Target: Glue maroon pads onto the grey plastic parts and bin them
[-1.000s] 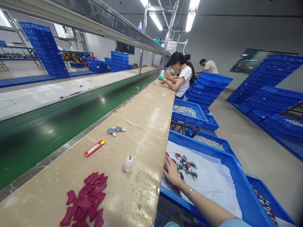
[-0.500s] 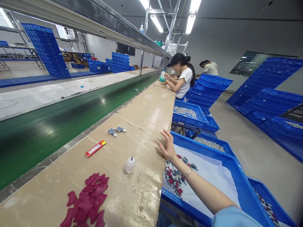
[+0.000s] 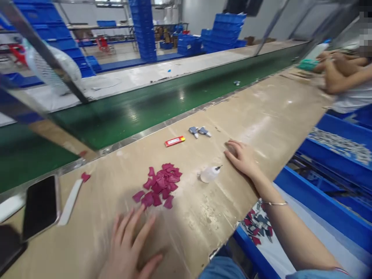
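Note:
My left hand reaches over the bench with its fingers spread. Its fingertips are at the near edge of a pile of dark red cut pieces; whether they touch cannot be told. On the bench top to the right, my right hand rests with fingers stretched out and nothing in it. Just left of it lies a small clear squeeze bottle with a dark thin tip, seemingly tilted. Two grey and white pieces sit farther back, beside a narrow red box with a yellow end.
A phone and a white strip lie at the left. Behind the bench runs a green conveyor belt. A blue crate with white lining and red and grey pieces stands at the right. A co-worker's arms are at the far right.
The view has swung left and down. My left hand has come into view by the red pieces. My right hand has moved from the bench edge by the crate onto the bench top.

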`<state>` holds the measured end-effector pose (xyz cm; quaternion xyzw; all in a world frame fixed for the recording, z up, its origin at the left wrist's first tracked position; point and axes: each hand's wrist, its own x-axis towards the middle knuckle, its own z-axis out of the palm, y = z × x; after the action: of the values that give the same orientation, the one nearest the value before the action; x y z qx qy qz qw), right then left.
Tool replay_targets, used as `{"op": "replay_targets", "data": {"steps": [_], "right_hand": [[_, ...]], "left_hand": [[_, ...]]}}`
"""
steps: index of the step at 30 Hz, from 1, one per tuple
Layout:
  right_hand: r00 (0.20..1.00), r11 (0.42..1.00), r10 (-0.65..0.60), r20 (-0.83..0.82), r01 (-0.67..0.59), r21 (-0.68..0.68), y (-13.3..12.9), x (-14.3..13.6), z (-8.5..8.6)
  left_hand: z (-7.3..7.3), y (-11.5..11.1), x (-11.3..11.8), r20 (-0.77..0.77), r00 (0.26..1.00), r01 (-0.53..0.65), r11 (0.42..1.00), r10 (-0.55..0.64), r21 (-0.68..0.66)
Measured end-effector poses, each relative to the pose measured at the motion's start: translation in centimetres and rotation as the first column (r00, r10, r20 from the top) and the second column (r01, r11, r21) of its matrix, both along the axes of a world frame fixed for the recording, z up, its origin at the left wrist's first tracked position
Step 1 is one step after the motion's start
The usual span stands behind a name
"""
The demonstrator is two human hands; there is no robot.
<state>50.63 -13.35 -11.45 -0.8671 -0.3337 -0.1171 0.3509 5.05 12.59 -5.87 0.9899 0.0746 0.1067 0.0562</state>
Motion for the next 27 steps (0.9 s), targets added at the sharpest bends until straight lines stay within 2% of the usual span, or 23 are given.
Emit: {"op": "replay_targets", "data": {"steps": [1,2,5,8,11,16,23,27], "right_hand": [[1.0,1.0,0.005,-0.003,-0.005,0.003,-0.2,0.1,0.0],[1.0,1.0,0.002,-0.006,-0.002,0.01,-0.4,0.3,0.0],[1.0,0.999,-0.018,-0.009,0.019,0.034,-0.8,1.0,0.1],[1.0,0.999,-0.027,0.001,0.027,0.043,-0.8,1.3,-0.1],[0.999,0.999,-0.032,0.019,0.031,0.043,-0.6,1.3,-0.1],[0.999,0.999,-0.027,0.033,0.025,0.035,-0.6,1.3,0.1],[0.999,0.999,-0.02,0.036,0.018,0.035,-0.7,1.2,0.0],[0.999,0.999,-0.023,0.032,0.022,0.033,-0.7,1.4,0.0]], "left_hand": [[0.5,0.5,1.4,-0.041,0.999,0.033,0.999,-0.032,0.024],[0.9,1.1,2.9,-0.055,0.998,0.019,0.999,-0.017,0.028],[1.8,2.3,7.9,-0.158,0.987,0.014,0.997,-0.027,-0.079],[2.5,2.4,12.3,-0.199,0.972,0.091,0.98,-0.127,-0.178],[2.8,2.0,15.3,-0.197,0.956,0.171,0.961,-0.215,-0.219],[2.4,1.8,17.0,-0.11,0.96,0.234,0.954,-0.257,-0.185],[2.0,1.7,17.2,-0.046,0.978,0.192,0.967,-0.202,-0.165],[1.8,2.3,18.0,-0.021,0.982,0.179,0.966,-0.186,-0.188]]}}
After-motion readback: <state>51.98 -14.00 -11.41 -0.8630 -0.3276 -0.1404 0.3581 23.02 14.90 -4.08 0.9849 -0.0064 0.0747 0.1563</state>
